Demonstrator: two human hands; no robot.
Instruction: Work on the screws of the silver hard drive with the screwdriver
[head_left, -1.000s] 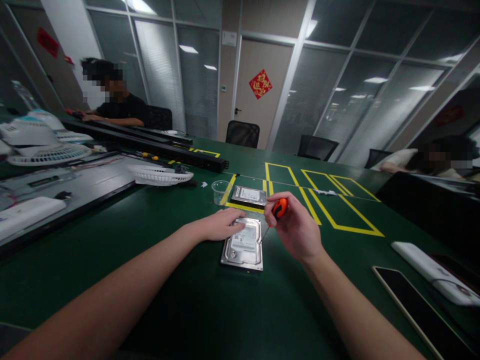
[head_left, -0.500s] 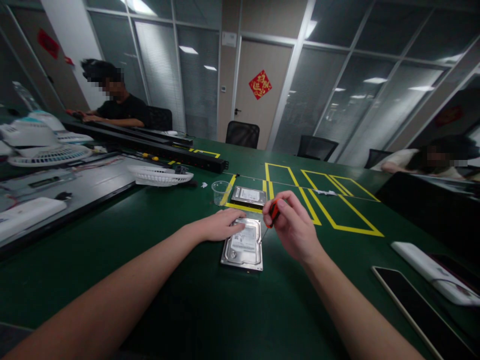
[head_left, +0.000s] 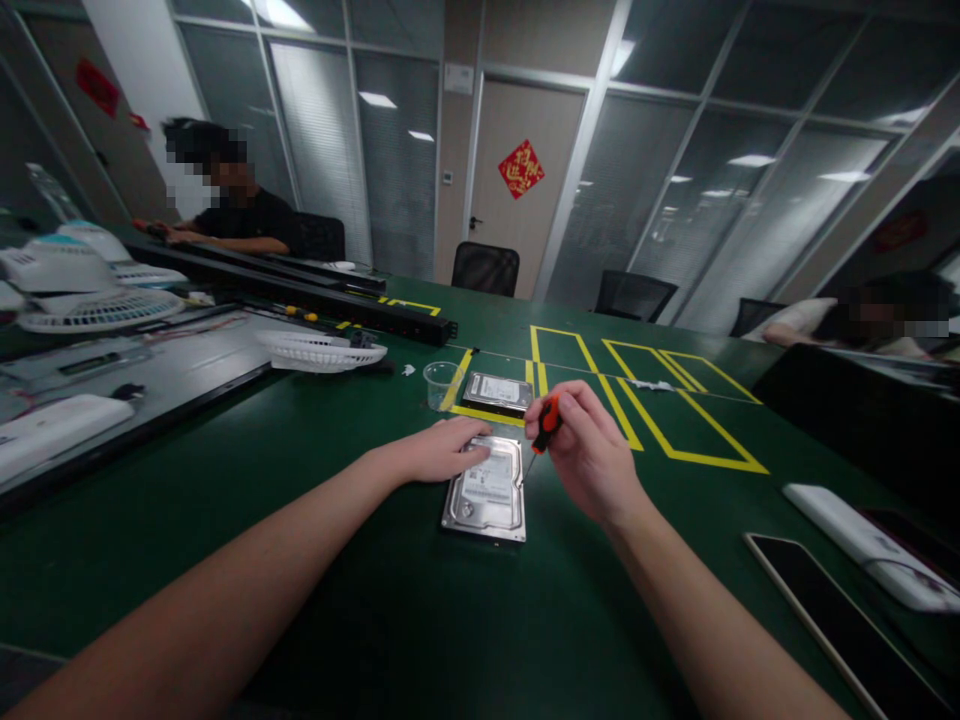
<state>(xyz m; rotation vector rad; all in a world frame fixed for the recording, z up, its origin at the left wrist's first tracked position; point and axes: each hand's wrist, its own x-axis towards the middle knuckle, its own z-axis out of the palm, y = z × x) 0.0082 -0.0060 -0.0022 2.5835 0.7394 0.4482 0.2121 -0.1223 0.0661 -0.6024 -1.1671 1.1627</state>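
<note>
A silver hard drive [head_left: 491, 500] with a white label lies flat on the green table. My left hand [head_left: 447, 450] holds its far end, thumb on the label and fingers along the far edge. In my right hand [head_left: 589, 455], a small orange-and-black screwdriver [head_left: 548, 422] is pinched at a slant. Its thin shaft points down at the drive's right edge; whether the tip touches a screw is too small to tell. Just beyond, a second hard drive [head_left: 498, 391] lies inside yellow tape, and a clear plastic cup [head_left: 441, 388] stands at its left.
Fan parts [head_left: 319, 350], a large flat panel [head_left: 202, 365] and long black bars [head_left: 360, 300] fill the left. On the right are a phone [head_left: 832, 620], a white power strip [head_left: 862, 540] and a black box [head_left: 847, 420]. Two people sit across the table.
The screwdriver handle has turned a little within my right fingers, and more of it shows. My left hand and the hard drive stay in place.
</note>
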